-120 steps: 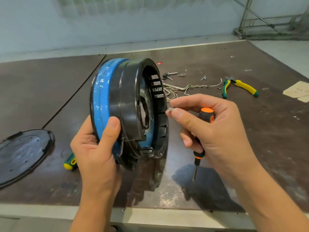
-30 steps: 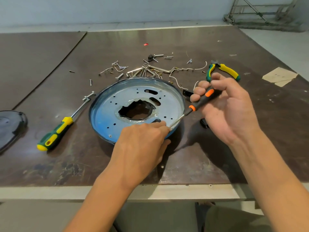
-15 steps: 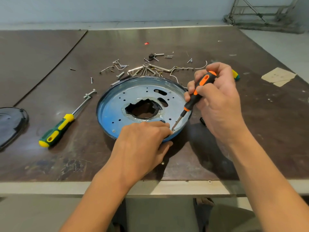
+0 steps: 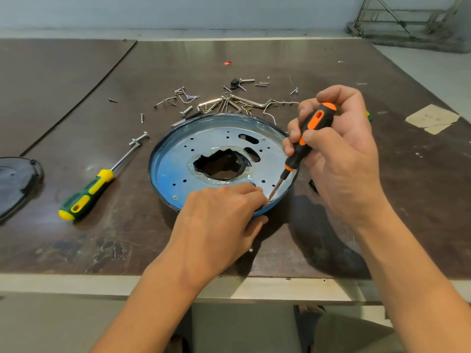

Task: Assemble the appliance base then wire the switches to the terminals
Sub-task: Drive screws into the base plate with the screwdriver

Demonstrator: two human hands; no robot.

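Head view: the appliance base (image 4: 178, 159), held on edge 4 seconds ago, lies flat on the bench (image 4: 76, 250). Left hand (image 4: 219, 220) grips its near rim; right hand (image 4: 341, 161) holds the screwdriver (image 4: 318, 118) steeper, tip at that rim.

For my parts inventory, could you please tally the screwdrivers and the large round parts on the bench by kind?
orange-and-black screwdriver, held in the right hand: 1
green-and-yellow screwdriver: 1
blue-filmed appliance base: 1
black round cover: 1
Total: 4
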